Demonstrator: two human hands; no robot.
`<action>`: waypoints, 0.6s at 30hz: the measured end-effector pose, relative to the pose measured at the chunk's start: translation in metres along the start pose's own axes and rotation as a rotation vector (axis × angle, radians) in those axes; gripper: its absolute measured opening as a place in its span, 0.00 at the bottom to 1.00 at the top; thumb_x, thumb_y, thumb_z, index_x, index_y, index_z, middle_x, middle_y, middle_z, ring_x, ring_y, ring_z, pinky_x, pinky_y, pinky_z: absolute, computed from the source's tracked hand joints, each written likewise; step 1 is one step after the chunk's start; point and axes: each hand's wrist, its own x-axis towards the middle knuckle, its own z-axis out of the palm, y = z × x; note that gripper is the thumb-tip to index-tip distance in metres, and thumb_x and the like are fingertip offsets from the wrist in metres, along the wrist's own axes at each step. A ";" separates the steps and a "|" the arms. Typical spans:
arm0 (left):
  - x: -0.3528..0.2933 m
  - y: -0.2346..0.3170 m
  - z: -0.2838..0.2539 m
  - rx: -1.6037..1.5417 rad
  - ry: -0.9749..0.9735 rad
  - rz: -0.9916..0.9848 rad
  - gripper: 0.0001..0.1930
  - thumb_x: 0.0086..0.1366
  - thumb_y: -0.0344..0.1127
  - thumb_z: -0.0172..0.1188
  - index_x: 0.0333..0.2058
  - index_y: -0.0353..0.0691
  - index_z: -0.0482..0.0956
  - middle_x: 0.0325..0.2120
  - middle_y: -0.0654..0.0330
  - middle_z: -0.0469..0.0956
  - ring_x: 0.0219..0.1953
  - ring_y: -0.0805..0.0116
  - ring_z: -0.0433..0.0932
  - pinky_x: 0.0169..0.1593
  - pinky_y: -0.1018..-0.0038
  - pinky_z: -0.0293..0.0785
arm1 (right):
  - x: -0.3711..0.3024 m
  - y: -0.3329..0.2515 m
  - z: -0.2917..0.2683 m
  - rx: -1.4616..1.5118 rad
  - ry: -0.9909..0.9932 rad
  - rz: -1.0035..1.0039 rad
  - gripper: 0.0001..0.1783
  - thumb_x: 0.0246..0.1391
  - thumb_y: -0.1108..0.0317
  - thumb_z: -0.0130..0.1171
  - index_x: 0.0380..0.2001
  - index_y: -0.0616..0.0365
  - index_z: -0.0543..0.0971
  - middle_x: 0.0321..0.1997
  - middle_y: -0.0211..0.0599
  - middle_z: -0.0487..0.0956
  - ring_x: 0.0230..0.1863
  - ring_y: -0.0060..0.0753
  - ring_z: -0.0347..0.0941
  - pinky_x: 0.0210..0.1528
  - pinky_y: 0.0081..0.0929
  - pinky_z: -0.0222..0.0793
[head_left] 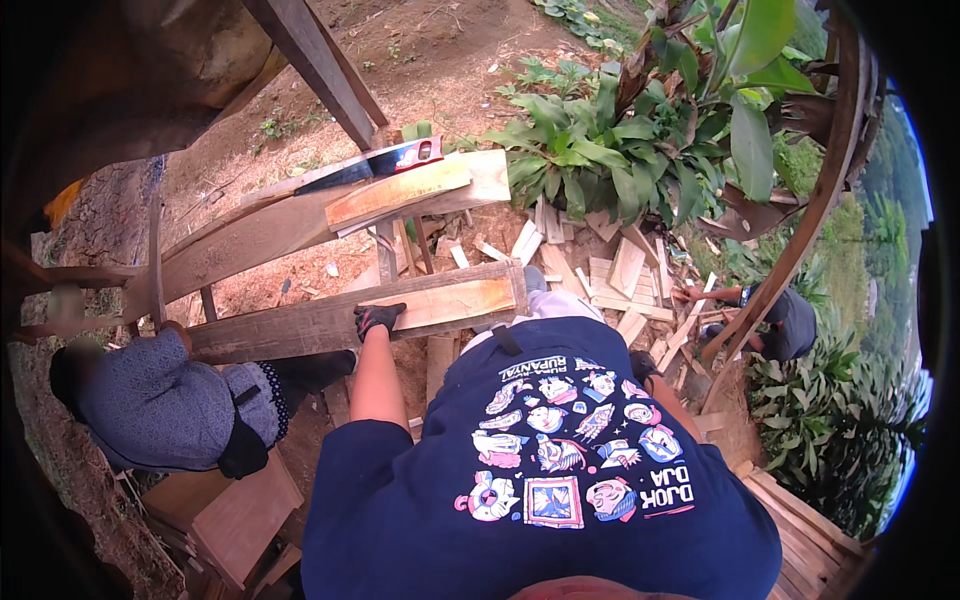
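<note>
My left hand (pixel 378 318), in a dark glove with red on it, lies palm down on a long wooden beam (pixel 270 327), its fingers apart. A paler board (pixel 455 301) rests on that beam, its left end next to the hand. My right hand (pixel 645 364), darkly gloved, shows only partly beyond the right side of my shirt; its fingers are hidden, and what it touches cannot be made out.
A handsaw (pixel 375 163) lies on a second plank bench (pixel 245 248) beside a pale board (pixel 398 193). One person (pixel 175 405) stands at left by the beam; another (pixel 785 322) bends at right. Wood offcuts (pixel 625 270) cover the ground near leafy plants (pixel 610 150).
</note>
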 end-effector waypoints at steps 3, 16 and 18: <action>-0.017 0.006 0.004 -0.088 0.046 -0.028 0.78 0.41 0.67 0.86 0.78 0.29 0.48 0.76 0.39 0.62 0.77 0.45 0.66 0.77 0.56 0.66 | 0.009 -0.001 0.014 0.040 0.015 0.108 0.27 0.40 0.50 0.77 0.43 0.53 0.91 0.51 0.50 0.89 0.51 0.50 0.89 0.54 0.46 0.85; 0.004 -0.025 0.002 -0.082 0.146 0.049 0.74 0.37 0.71 0.85 0.75 0.31 0.61 0.73 0.39 0.68 0.75 0.43 0.68 0.76 0.53 0.67 | -0.009 0.008 -0.077 0.193 0.062 0.230 0.27 0.46 0.55 0.78 0.46 0.61 0.89 0.41 0.47 0.90 0.46 0.45 0.90 0.52 0.42 0.84; 0.008 -0.039 0.004 -0.163 0.148 0.060 0.71 0.39 0.67 0.86 0.76 0.33 0.60 0.73 0.38 0.68 0.75 0.42 0.68 0.76 0.52 0.67 | -0.019 -0.014 -0.128 0.359 0.030 0.342 0.21 0.53 0.58 0.74 0.50 0.51 0.89 0.39 0.40 0.91 0.43 0.42 0.90 0.49 0.41 0.85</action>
